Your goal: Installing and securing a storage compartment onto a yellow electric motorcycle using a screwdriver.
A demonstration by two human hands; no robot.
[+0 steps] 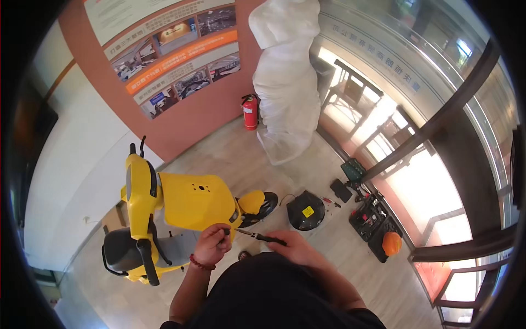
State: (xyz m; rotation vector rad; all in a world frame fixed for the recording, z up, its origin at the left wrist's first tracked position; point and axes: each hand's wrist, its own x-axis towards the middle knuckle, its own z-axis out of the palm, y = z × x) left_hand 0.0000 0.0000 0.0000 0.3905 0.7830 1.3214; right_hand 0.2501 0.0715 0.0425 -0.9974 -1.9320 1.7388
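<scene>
My left hand (213,244), with a red bead bracelet at the wrist, is closed on a small dark object (226,232), too small to name. My right hand (290,247) grips a black-handled tool (268,238) with a thin metal shaft, whose tip points toward my left fingers. Both hands are in front of my dark-clothed body, near the front panel of a yellow scooter (194,200) with a black seat and handlebar.
A black domed case (305,211), loose tools, an open toolbox (367,216) and an orange helmet (391,243) lie at right beside a window frame. A red extinguisher (250,115) and a plastic-wrapped tall object (285,88) stand by the poster wall.
</scene>
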